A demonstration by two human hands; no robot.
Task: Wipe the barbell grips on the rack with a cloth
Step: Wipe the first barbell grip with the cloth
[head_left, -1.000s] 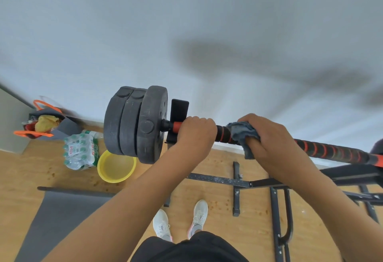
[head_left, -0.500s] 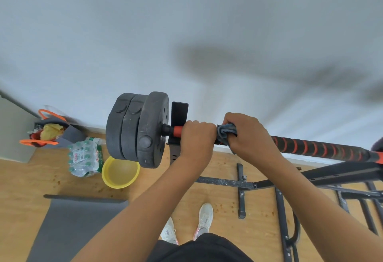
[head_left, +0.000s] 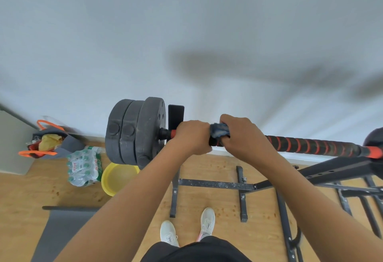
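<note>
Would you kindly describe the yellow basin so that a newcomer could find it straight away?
Start at the stack of black weight plates on the barbell's left end and look down to the wooden floor beneath them. The yellow basin sits there, right of the shrink-wrapped pack of water bottles; it is the only round, open, bright yellow thing.

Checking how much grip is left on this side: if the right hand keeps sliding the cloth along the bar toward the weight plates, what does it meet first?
The left hand, gripping the bar right beside the cloth in the right hand.

Head view looks steeply down; close over barbell.
</note>
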